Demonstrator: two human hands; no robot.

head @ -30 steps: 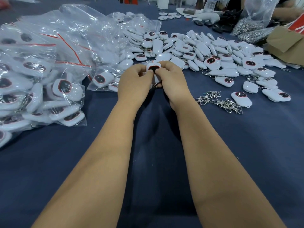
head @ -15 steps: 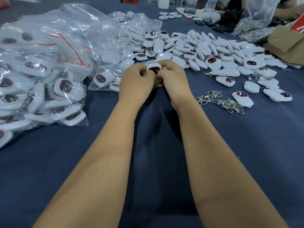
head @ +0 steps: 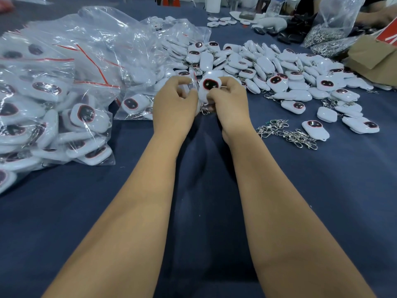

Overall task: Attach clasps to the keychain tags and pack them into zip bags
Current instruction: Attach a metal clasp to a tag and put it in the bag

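Note:
A white keychain tag (head: pixel 209 86) with a dark, red-rimmed oval face is pinched between both hands above the blue cloth. My right hand (head: pixel 231 104) grips its right side and lower edge. My left hand (head: pixel 175 106) holds its left side together with a small clear zip bag (head: pixel 193 82). A metal clasp (head: pixel 205 109) hangs below the tag, partly hidden by my fingers. A heap of loose tags (head: pixel 268 69) lies behind my hands. Loose clasps (head: pixel 285 133) are piled to the right.
Large clear bags of packed tags (head: pixel 53 93) fill the left side. A brown cardboard box (head: pixel 373 59) and a bag of metal clasps (head: pixel 328 33) sit at the far right. Another person's arm (head: pixel 378 15) reaches in at the top right.
Both hands have lifted slightly and turned the tag, so its dark face shows more fully. My left fingers have opened a little around the clear bag.

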